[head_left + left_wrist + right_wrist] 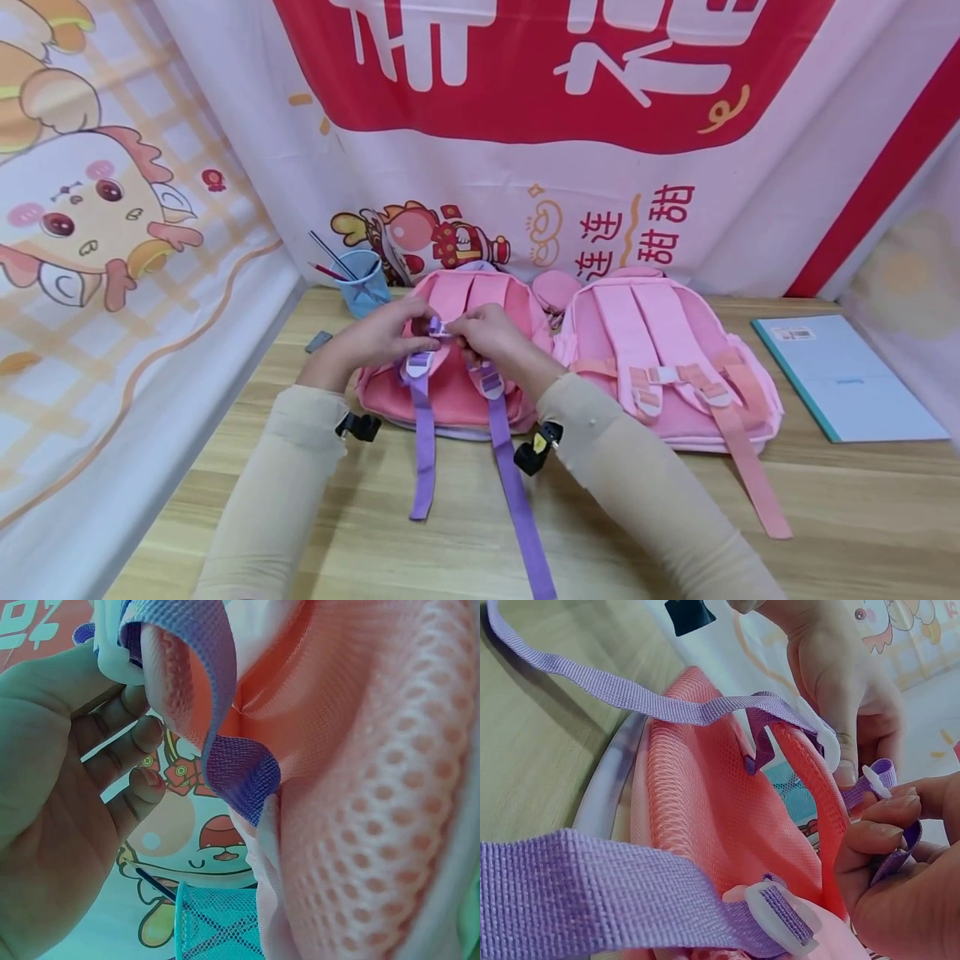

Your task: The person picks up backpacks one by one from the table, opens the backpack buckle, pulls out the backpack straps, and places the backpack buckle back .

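A pink backpack with purple straps (pixel 423 442) lies on the wooden table, shoulder-strap side up. Between both hands is its purple chest strap (pixel 885 771) with a small white buckle (pixel 876 782). My left hand (pixel 378 337) pinches the chest strap on one side of that buckle, thumb and fingers around it. From the other side, my right hand (pixel 498 337) pinches the purple webbing between thumb and curled fingers. White adjusters (pixel 780 919) sit at the lower ends of the shoulder straps, with long purple tails hanging off them. The left fingertips' exact contact is partly hidden.
A second, lighter pink backpack (pixel 611 321) lies to the right, beside a round pink pouch (pixel 555 290). A blue mesh pen cup (pixel 363 287) stands at the back left, near a small grey object (pixel 318 341). A light blue folder (pixel 855 375) lies far right.
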`<state>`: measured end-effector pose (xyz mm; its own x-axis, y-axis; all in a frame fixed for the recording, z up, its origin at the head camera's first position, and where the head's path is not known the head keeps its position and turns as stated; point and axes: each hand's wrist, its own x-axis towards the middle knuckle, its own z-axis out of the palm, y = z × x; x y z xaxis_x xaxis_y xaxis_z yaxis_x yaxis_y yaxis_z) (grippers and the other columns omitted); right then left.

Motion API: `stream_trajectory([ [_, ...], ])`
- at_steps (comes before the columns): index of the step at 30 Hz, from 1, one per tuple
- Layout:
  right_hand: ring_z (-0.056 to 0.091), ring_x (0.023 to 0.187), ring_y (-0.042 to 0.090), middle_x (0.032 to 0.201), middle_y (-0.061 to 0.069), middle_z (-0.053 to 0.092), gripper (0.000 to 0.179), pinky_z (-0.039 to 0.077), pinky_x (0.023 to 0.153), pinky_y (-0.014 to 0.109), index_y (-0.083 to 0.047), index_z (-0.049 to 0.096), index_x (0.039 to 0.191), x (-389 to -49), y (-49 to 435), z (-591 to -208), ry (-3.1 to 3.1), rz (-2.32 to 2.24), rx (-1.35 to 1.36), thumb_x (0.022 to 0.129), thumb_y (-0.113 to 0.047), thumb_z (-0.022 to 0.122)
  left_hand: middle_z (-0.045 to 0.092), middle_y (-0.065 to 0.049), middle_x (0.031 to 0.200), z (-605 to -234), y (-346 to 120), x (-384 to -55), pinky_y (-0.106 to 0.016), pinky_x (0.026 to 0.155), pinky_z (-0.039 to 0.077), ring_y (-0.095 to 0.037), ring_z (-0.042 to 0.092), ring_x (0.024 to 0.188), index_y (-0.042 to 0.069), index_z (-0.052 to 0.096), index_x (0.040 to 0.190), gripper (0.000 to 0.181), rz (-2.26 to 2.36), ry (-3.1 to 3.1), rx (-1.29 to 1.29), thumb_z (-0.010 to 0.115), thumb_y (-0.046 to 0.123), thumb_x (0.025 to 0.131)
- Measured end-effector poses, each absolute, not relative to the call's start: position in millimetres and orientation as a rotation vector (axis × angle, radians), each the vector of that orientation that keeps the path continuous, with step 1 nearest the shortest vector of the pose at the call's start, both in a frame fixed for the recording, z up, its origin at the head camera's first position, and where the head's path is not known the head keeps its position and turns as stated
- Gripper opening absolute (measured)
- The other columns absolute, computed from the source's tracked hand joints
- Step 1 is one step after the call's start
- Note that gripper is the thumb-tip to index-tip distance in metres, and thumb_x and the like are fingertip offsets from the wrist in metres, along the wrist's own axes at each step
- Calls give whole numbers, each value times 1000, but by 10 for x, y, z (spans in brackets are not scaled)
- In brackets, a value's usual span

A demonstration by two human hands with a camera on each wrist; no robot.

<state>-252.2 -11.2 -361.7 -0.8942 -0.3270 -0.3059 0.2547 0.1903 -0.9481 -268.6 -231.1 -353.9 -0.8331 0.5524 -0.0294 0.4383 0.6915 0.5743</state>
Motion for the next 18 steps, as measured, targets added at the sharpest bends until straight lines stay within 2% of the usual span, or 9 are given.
stream_trajectory([
  [6,46,52,12,63,0,52,25,43,52,25,-3,68,87,-2507,-109,-3605,1991,-1783,-58,108,-16,63,68,-3,115,-3582,-2327,-2687,-48,103,55,-24,62,107,16,69,120,20,803,2714,814,77,19,102],
  [13,45,54,12,67,0,53,23,41,53,25,0,69,95,-2489,-76,-3576,1925,-1837,-33,108,-17,63,69,-1,118,-3588,-2318,-2680,-49,106,54,-24,62,110,19,70,122,20,791,2710,797,76,20,103],
  [18,45,53,12,68,1,53,20,40,53,25,-2,69,95,-2469,-47,-3559,1869,-1902,-29,108,-15,62,69,0,114,-3594,-2306,-2675,-45,102,54,-24,62,107,20,70,119,17,793,2697,792,76,23,103],
])
